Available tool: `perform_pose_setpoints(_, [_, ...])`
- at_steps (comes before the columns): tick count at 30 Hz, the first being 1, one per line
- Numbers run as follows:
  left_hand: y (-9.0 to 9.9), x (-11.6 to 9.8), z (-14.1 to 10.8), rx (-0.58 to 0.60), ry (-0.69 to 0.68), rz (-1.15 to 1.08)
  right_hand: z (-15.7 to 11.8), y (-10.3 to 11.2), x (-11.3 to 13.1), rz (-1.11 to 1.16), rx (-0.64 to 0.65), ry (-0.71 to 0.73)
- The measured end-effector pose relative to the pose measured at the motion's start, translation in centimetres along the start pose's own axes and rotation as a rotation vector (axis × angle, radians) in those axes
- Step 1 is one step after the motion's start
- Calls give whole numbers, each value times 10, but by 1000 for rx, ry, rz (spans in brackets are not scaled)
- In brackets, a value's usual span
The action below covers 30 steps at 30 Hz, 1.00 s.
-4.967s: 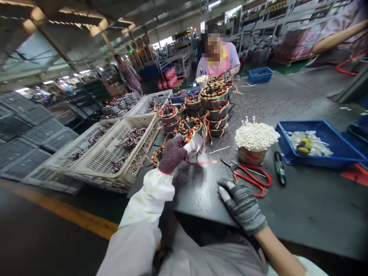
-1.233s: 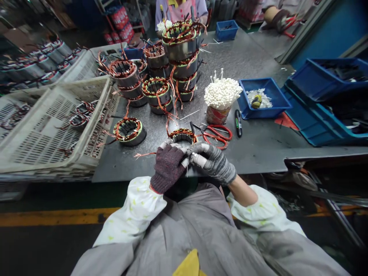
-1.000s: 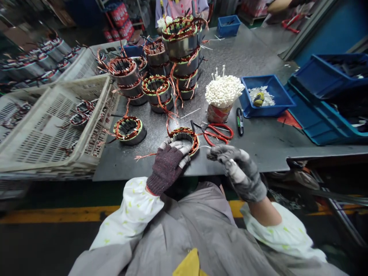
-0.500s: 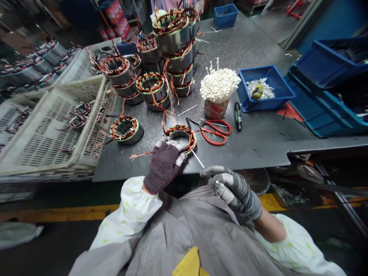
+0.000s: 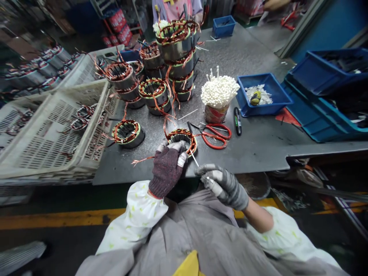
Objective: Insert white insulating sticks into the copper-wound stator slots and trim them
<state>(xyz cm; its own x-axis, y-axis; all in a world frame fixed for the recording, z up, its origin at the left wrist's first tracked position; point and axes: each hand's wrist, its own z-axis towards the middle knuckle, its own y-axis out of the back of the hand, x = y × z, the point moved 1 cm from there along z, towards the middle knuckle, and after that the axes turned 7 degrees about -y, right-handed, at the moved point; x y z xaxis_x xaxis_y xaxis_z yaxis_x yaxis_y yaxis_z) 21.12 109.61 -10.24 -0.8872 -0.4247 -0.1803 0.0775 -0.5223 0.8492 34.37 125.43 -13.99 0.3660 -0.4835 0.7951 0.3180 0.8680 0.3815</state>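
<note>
A motor stator (image 5: 193, 147) with copper windings lies on the near part of the metal table. My left hand (image 5: 168, 163), in a dark purple glove with taped fingertips, grips its near rim, fingers reaching into the bore. A thin white strip (image 5: 194, 157), like a cable tie, runs from the stator's right near edge to my right hand (image 5: 222, 182). That hand wears a grey striped glove, and its fingers are pinched together on the strip's end. Red-handled scissors (image 5: 216, 142) lie just right of the stator.
Another stator (image 5: 129, 134) sits to the left, with stacked stators (image 5: 175, 50) behind. A can (image 5: 216, 114) full of white strips stands beside a black marker (image 5: 237, 121) and a blue bin (image 5: 264, 111). White crates (image 5: 89, 126) flank the left edge; a person (image 5: 175, 9) is at the far side.
My right hand has moved slightly left and closer to the stator, and less of the white strip shows between them. My left hand stays on the stator. The view has shifted a little.
</note>
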Motion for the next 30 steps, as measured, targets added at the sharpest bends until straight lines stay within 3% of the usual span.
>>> perform_pose_setpoints(4, [3, 1, 2, 6, -31, -30, -21, 5, 5, -45, 33, -74])
perform_pose_setpoints(9, [0, 0, 4, 23, 0, -4, -26, 6, 1, -87, 41, -184])
perform_pose_setpoints(15, [-4, 1, 4, -21, 4, 57, -7, 1, -7, 71, 53, -117])
perform_pose_setpoints(20, [-6, -1, 1, -94, 63, 38, 19, -18, -17, 155, -73, -132])
perform_pose_setpoints(23, [-8, -2, 1, -193, 140, -36, 29, -26, -19, 350, -198, -342])
perform_pose_setpoints(26, [-8, -1, 2, -229, 8, -122, 34, -28, -16, 592, -242, -641])
perform_pose_setpoints(30, [-6, 0, 1, -151, -117, -87, 39, -26, -9, 612, -206, -733])
